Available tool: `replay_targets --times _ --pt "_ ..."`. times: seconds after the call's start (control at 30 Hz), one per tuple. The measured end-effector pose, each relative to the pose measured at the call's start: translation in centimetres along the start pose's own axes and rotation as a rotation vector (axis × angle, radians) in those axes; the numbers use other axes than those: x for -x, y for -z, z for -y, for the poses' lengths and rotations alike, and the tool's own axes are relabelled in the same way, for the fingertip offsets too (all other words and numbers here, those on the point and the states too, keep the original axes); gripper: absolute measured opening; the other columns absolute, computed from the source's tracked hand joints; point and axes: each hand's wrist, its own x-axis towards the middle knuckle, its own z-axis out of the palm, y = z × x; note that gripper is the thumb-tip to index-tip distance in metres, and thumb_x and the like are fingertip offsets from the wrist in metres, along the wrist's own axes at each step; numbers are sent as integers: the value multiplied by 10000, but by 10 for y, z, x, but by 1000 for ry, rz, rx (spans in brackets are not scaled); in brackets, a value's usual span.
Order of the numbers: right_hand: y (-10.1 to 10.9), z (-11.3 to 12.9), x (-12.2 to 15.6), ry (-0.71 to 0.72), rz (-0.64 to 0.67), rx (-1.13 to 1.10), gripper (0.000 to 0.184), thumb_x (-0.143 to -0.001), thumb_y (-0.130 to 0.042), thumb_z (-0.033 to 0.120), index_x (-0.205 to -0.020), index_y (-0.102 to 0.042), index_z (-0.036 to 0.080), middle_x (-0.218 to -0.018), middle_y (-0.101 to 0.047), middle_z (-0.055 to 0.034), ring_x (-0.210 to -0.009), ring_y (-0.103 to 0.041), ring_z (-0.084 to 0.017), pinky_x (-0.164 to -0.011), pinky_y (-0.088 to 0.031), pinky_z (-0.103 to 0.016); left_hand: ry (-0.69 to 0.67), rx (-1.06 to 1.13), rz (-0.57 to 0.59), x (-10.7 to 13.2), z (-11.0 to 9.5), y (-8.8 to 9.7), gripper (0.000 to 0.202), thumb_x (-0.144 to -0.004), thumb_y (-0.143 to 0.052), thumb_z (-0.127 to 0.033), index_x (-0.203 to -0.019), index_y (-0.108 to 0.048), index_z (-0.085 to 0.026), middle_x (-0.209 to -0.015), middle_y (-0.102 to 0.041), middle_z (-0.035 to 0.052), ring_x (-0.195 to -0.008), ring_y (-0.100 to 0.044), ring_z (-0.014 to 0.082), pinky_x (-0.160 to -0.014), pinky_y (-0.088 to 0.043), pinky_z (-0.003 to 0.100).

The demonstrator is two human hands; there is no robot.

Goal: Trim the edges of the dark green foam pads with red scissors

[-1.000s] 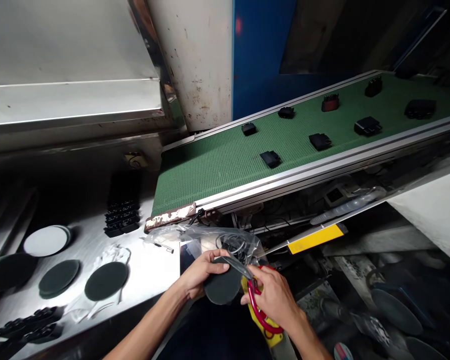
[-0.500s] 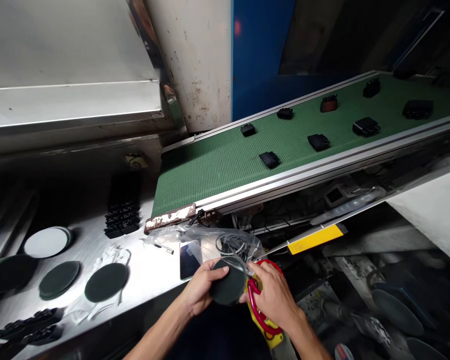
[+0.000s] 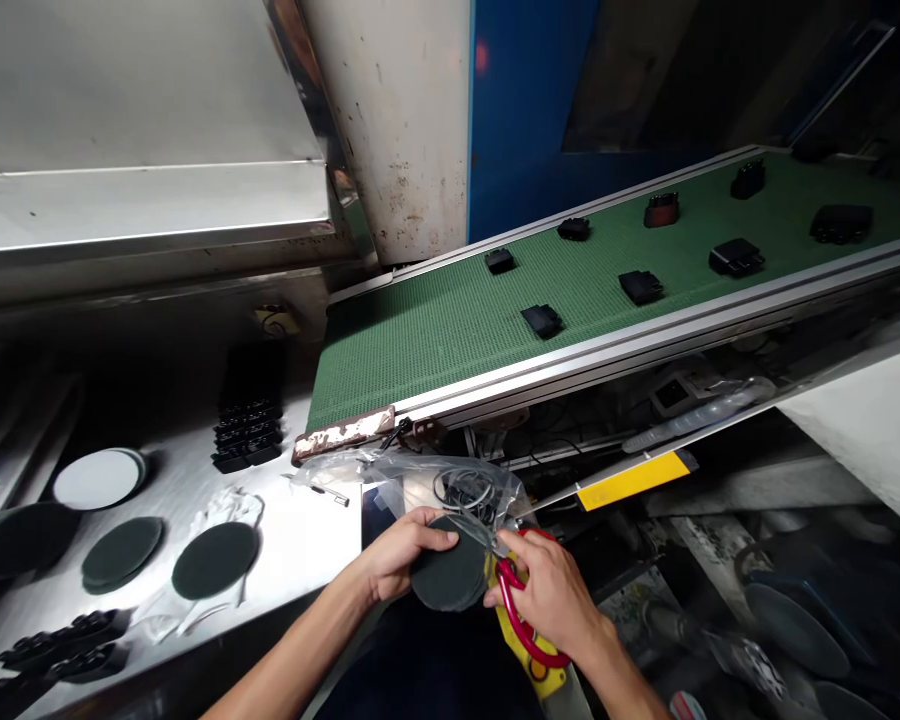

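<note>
My left hand [image 3: 409, 553] pinches a dark grey-green round disc [image 3: 448, 577] between thumb and fingers, low in the middle of the head view. Its edge looks layered, as if several thin discs lie together. In my right hand [image 3: 544, 585] is a pair of red-handled scissors [image 3: 526, 640], with fingers wrapped round the handles. The blades lie against the right side of the disc; how far they overlap it I cannot make out. Just beyond both hands, a clear plastic bag [image 3: 420, 470] with a coiled cable [image 3: 465, 490] lies at the table's edge.
On the metal table [image 3: 307, 540] are more dark discs [image 3: 215, 560], a white disc [image 3: 99, 479], white gloves [image 3: 229, 508], a pen [image 3: 328, 493] and rows of black parts [image 3: 247, 435]. A green conveyor belt [image 3: 420, 330] carries several black plastic parts [image 3: 542, 320]. A yellow strip [image 3: 634, 480] marks a rail.
The disc has tilted and slid slightly left and now shows layered edges. My left hand has shifted a little left; the scissors stay in my right hand. The view has moved slightly.
</note>
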Motion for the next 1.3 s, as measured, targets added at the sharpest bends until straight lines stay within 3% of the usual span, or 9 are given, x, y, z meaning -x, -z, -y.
replay_targets --times 0.17,0.3,0.4,0.53,0.7,0.9,1.0,1.13,1.3 --pt "2 1 0 16 -6 13 656 -599 -834 433 -1189 -584 295 -1004 -635 -18 -978 -584 -221 -856 -410 -271 46 -19 28 -5 -2 1 251 -634 -741 -138 -873 -724 -66 -755 -721 145 -651 -679 211 -616 -528 249" --pt "2 1 -3 -10 6 48 519 -632 -815 430 -1098 -639 283 -916 -649 -10 -893 -604 -209 -755 -414 -263 22 -8 65 -6 -7 2 302 -654 -717 -126 -950 -713 -71 -814 -725 141 -684 -682 210 -631 -528 249" --pt "-3 -2 -3 -57 -18 31 557 -620 -824 420 -1128 -638 285 -921 -660 -15 -899 -609 -222 -757 -417 -273 -40 67 61 -3 -4 2 354 -678 -710 -127 -1030 -686 -104 -899 -725 127 -744 -682 199 -699 -536 257" --pt "-11 -4 -4 -106 -42 1 593 -674 -791 388 -1221 -597 267 -990 -666 -45 -963 -608 -246 -831 -430 -301 -123 237 -51 -1 13 -4 356 -700 -745 -171 -1041 -665 -105 -955 -716 141 -832 -683 224 -793 -541 305" --pt "-11 -2 -6 -68 -55 19 722 -616 -819 431 -1269 -550 281 -1086 -629 -54 -1076 -561 -271 -949 -397 -328 -94 231 -212 -6 28 -6 288 -642 -797 -171 -888 -673 -87 -814 -713 125 -737 -679 230 -714 -545 312" --pt "-3 -2 -5 -28 -5 51 341 -756 -671 462 -1058 -638 306 -849 -630 -9 -821 -601 -211 -712 -424 -288 -82 207 -124 -3 18 -3 284 -645 -777 -171 -900 -675 -96 -821 -706 127 -758 -683 254 -716 -537 328" --pt "-3 -3 -3 -31 -7 32 422 -748 -683 483 -1121 -616 299 -897 -641 -16 -875 -604 -223 -759 -433 -297 -95 189 -74 -3 16 -5 357 -666 -749 -157 -1009 -669 -106 -887 -710 138 -798 -682 255 -731 -534 320" --pt "-6 -2 -4 -43 -49 19 773 -587 -831 468 -1275 -532 280 -1103 -618 -51 -1087 -551 -277 -953 -392 -339 -85 145 -78 -4 16 -8 333 -670 -743 -164 -990 -678 -97 -851 -711 135 -693 -660 207 -668 -529 294" --pt "-5 -2 -5 -49 -2 -12 619 -626 -812 464 -1183 -600 296 -928 -651 -12 -907 -606 -226 -824 -438 -290 -96 97 -54 0 10 -10 299 -662 -735 -159 -947 -695 -80 -821 -712 139 -712 -670 222 -651 -521 272"
